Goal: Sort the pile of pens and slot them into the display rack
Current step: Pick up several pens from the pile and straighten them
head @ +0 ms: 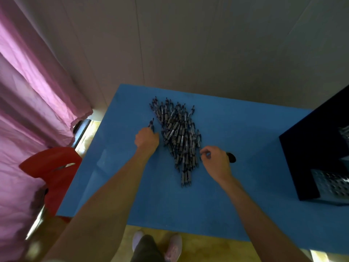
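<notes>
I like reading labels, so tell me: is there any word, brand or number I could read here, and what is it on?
None can be read.
Pens in the pile: pale label strips on the barrels, too small and blurred to read.
Black display rack: no lettering shows.
Blue table: no text.

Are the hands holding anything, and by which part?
The left hand grips a pen by one end. The right hand seems to pinch a pen at the pile's edge; where is unclear.

Blue tabletop (245, 186) against a plain beige panelled wall (207, 44). Pink curtain (28, 91) at left, red plastic chair (54, 167) beside it. Yellowish floor (204, 248) below, daylight under the curtain.
</notes>
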{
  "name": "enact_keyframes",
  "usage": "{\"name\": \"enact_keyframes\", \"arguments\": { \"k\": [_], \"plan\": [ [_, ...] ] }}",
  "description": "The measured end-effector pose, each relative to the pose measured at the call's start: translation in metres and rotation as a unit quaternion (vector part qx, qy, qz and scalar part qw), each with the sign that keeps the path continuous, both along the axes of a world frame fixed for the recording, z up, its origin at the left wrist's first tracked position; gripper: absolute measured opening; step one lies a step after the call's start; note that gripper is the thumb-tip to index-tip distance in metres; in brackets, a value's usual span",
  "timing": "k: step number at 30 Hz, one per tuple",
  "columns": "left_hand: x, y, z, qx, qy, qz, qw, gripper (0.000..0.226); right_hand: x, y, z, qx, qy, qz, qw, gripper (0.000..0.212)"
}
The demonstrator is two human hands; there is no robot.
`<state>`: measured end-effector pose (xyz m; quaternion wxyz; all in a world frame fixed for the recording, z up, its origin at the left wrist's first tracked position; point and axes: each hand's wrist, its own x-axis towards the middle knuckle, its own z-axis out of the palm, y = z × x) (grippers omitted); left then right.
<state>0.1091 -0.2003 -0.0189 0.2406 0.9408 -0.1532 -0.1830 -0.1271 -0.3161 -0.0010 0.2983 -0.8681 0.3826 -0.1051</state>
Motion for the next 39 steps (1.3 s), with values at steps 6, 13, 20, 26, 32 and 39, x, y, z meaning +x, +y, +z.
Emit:
{"name": "enact_keyframes", "arguments": {
  "k": [6, 13, 20, 26, 32, 39],
  "plan": [
    [-0.002, 0.011, 0.001, -0.007, -0.004, 0.022, 1.0, 0.029, -0.001, 0.0, -0.001, -0.002, -0.004, 0.0, 1.0, 0.01],
    [0.002, -0.01, 0.013, -0.189, 0.054, 0.019, 0.98, 0.008, 0.002, 0.005, 0.0, -0.001, -0.009, 0.006, 1.0, 0.011],
    [-0.004, -0.037, 0.012, -0.139, 0.064, 0.01, 0.988, 0.05, 0.011, -0.002, 0.002, -0.001, -0.012, -0.001, 1.0, 0.012],
    [-0.001, -0.038, 0.011, -0.061, 0.036, -0.011, 0.997, 0.033, 0.01, -0.011, 0.001, 0.005, -0.027, -0.005, 1.0, 0.011],
    [-0.002, -0.031, 0.011, -0.059, 0.055, -0.045, 0.996, 0.031, 0.009, -0.015, -0.005, 0.007, -0.017, -0.001, 1.0, 0.01],
    [-0.006, 0.001, 0.007, -0.076, 0.086, -0.026, 0.993, 0.042, 0.007, -0.019, -0.011, 0.01, -0.014, 0.002, 1.0, 0.01]
  ]
}}
